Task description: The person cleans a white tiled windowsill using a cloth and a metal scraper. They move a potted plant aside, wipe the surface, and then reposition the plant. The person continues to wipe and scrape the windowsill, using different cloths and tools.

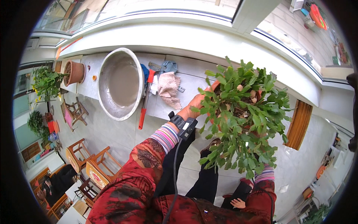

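Observation:
A leafy Christmas cactus (237, 117) in a terracotta-coloured pot (215, 86) stands before me at the right end of the tiled ledge. My left hand (197, 103) grips the pot's left side near the rim; a strapped device sits on that wrist. My right hand is hidden behind the foliage at the lower right, where only its striped cuff shows, so its hold cannot be told. Dirt and several pale shell-like pieces (253, 96) lie on the soil. Left of my hand are a crumpled pink cloth (169, 89) and a large metal basin (120, 84) of murky water.
A red-handled tool (142, 114) overhangs the ledge beside the basin. Another potted plant (75, 73) stands at the ledge's left end. Wooden stools (98, 173) are at lower left. A small hand (238, 203) of another person is near my right sleeve; a seated person is far lower left.

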`<action>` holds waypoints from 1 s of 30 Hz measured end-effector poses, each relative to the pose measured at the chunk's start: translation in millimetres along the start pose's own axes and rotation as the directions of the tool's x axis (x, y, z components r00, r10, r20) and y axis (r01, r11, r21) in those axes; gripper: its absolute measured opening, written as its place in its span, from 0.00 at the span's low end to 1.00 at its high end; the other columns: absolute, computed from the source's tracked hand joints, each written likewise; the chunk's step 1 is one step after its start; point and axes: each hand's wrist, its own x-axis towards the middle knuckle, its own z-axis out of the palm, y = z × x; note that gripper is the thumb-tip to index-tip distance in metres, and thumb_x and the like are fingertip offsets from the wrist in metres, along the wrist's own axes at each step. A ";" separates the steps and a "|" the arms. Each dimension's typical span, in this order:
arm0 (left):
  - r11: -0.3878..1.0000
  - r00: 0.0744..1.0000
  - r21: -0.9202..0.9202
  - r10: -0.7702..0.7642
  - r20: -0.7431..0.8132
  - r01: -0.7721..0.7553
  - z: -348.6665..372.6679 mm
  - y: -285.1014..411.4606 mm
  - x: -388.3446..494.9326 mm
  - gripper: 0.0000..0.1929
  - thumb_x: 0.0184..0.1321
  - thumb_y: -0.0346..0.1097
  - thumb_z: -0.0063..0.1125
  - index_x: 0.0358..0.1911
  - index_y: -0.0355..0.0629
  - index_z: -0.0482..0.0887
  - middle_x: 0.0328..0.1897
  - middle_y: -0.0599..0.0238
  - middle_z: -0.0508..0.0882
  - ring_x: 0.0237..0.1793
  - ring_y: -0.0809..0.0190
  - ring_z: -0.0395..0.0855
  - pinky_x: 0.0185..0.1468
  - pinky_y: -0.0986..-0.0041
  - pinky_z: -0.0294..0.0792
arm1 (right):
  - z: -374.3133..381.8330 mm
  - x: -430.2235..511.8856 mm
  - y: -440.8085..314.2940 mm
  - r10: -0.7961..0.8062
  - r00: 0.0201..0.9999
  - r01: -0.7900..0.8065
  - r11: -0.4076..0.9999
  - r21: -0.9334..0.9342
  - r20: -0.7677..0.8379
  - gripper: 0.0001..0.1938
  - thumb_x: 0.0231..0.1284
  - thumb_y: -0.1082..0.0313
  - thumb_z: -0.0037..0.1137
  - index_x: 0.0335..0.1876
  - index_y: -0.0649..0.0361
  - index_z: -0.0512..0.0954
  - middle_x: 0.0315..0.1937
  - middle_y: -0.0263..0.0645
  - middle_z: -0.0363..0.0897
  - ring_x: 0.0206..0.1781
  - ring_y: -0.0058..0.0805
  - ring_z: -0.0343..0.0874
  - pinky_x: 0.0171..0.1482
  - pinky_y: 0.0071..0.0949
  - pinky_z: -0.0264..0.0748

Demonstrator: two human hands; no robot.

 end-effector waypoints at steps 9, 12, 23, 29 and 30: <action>0.966 0.836 0.092 -0.157 -0.526 0.240 -50.5 -77.4 -107.8 0.17 0.69 0.46 0.40 0.39 0.40 0.79 0.41 0.62 0.81 0.43 0.62 0.78 0.49 0.68 0.72 | 26.3 7.9 104.8 0.092 0.991 -0.071 0.976 0.206 -0.094 0.14 0.59 0.66 0.53 0.50 0.57 0.72 0.36 0.34 0.73 0.33 0.24 0.70 0.33 0.28 0.68; 0.945 0.751 0.044 -0.229 -0.620 0.324 -50.0 -107.2 -158.4 0.15 0.68 0.44 0.40 0.41 0.41 0.78 0.41 0.63 0.80 0.43 0.62 0.79 0.49 0.68 0.73 | 85.4 -6.2 156.5 0.154 0.986 -0.162 0.966 0.203 0.058 0.14 0.59 0.66 0.53 0.49 0.57 0.72 0.35 0.34 0.73 0.32 0.24 0.70 0.33 0.28 0.68; 0.929 0.712 -0.112 -0.345 -0.612 0.354 -72.8 -179.8 -250.1 0.15 0.66 0.45 0.47 0.49 0.45 0.75 0.42 0.65 0.78 0.44 0.63 0.76 0.47 0.67 0.73 | 208.7 -87.9 194.2 0.134 0.952 -0.065 0.966 -0.249 0.273 0.14 0.54 0.78 0.45 0.48 0.63 0.71 0.43 0.38 0.74 0.42 0.28 0.75 0.43 0.26 0.76; 0.933 0.806 -0.277 -0.343 -0.482 0.231 -126.7 -194.0 -246.2 0.21 0.65 0.53 0.46 0.49 0.42 0.76 0.41 0.65 0.80 0.45 0.63 0.78 0.50 0.66 0.71 | 270.2 -98.8 282.0 0.044 0.885 0.231 0.823 -0.519 0.464 0.15 0.57 0.75 0.49 0.51 0.65 0.72 0.46 0.41 0.77 0.46 0.28 0.78 0.47 0.27 0.76; 0.932 0.815 -0.288 -0.336 -0.473 0.218 -143.2 -193.8 -249.2 0.21 0.65 0.53 0.46 0.48 0.42 0.77 0.40 0.66 0.80 0.45 0.63 0.79 0.50 0.66 0.71 | 285.9 -101.7 302.7 -0.064 0.807 0.305 0.897 -0.321 0.587 0.16 0.57 0.72 0.52 0.52 0.64 0.73 0.45 0.41 0.78 0.50 0.28 0.77 0.51 0.26 0.74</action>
